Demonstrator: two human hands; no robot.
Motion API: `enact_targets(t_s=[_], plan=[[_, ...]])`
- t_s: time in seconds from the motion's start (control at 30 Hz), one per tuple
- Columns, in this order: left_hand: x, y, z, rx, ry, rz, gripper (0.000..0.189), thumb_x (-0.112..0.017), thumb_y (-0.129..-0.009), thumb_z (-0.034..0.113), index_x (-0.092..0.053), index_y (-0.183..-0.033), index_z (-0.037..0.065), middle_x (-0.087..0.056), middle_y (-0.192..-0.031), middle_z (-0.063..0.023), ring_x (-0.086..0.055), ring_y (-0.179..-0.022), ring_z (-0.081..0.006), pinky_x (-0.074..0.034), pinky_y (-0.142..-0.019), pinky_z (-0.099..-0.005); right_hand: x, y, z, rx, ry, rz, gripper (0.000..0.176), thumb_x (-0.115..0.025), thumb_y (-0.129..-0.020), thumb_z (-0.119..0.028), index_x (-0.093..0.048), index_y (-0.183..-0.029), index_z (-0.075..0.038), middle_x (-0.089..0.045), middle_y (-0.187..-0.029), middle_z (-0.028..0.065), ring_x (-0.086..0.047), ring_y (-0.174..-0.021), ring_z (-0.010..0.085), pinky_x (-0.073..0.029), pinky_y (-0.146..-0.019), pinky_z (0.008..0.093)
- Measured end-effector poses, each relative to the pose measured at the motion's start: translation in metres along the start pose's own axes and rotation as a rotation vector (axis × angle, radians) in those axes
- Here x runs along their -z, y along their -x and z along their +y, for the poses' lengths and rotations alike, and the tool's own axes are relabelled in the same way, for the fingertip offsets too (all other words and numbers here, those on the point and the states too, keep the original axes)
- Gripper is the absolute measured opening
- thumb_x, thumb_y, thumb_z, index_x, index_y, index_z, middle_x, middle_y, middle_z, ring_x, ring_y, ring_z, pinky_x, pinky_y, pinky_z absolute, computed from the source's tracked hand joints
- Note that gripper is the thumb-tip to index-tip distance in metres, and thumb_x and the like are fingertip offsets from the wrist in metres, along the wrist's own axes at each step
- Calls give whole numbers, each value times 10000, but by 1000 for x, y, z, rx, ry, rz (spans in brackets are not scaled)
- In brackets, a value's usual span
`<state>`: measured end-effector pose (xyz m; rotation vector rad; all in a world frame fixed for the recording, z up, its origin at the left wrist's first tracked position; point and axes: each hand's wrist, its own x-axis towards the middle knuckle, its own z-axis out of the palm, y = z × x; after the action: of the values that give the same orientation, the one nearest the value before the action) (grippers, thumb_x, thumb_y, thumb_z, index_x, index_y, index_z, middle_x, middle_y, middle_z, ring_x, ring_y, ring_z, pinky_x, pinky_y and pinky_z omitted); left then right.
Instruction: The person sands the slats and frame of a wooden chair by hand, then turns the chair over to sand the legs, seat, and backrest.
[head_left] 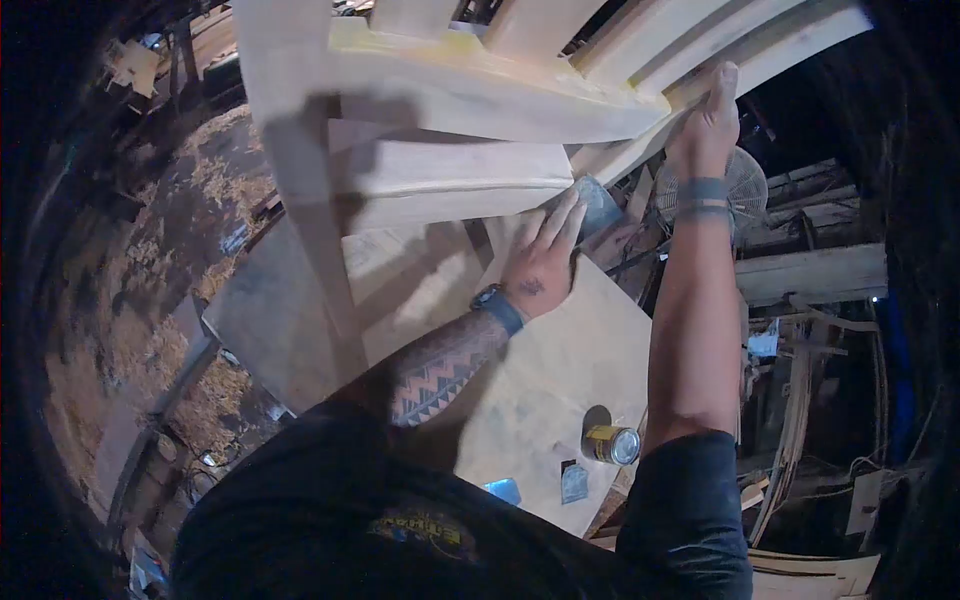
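A pale wooden chair frame [450,90] with several slats is tilted across the upper middle of the view. My left hand [540,265] has its fingers extended along a grey piece of sandpaper [600,207], at the end of the chair's lower rail [450,185]. The thumb is hidden, and the sandpaper's contact with the wood cannot be made out fully. Farther right, my right hand [706,130] is closed around the chair's outer curved post [790,55], thumb upward. Beneath the frame lies a pale wooden worktop [560,370].
On the worktop stand a yellow-labelled can [612,445], a small grey patch of sheet [574,483] and a blue-lit flat object [502,490]. A round fan [745,185] is behind my right wrist. Wood shavings [225,180] cover the floor at left; timber [810,275] is stacked at right.
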<state>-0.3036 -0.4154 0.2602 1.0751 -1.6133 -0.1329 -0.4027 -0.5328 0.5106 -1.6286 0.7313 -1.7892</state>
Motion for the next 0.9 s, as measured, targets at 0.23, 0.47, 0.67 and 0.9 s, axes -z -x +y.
enact_targets(t_s=[0.23,0.47,0.67,0.9], plan=[[12,-30,20,135,217,66,807,-864,-887,193,-444,-1562,50,-562,-1433,-225,-548,-1359,-466,-504,-1093,-532,10,-9,5,51,116,86,668,-559,-1108,-621,-661,-1349,-7,-716,-1207,48,-664,-1016,157,-541,-898,320],[60,-5,31,22,418,-67,353,-715,-980,83,-704,-1327,20,-757,-1200,-214,-731,-1126,-402,-590,-967,-454,15,73,-74,44,320,277,603,-598,-1082,-642,-698,-923,-69,-657,-840,-12,-561,-696,110,-428,-598,306],[66,38,74,-54,377,-46,347,-702,-1010,90,-706,-1339,-19,-724,-1268,-222,-719,-1149,-383,-589,-975,-421,30,117,-110,91,402,427,742,-638,-1038,-692,-753,-1149,32,-741,-1089,90,-679,-964,152,-548,-832,312],[41,65,69,-20,435,-14,544,-680,-905,-30,-649,-1446,18,-673,-1235,-180,-689,-1095,-372,-551,-993,-465,32,119,-115,117,597,513,680,-611,-1044,-675,-696,-1255,-34,-719,-1183,84,-667,-1055,181,-547,-915,358]])
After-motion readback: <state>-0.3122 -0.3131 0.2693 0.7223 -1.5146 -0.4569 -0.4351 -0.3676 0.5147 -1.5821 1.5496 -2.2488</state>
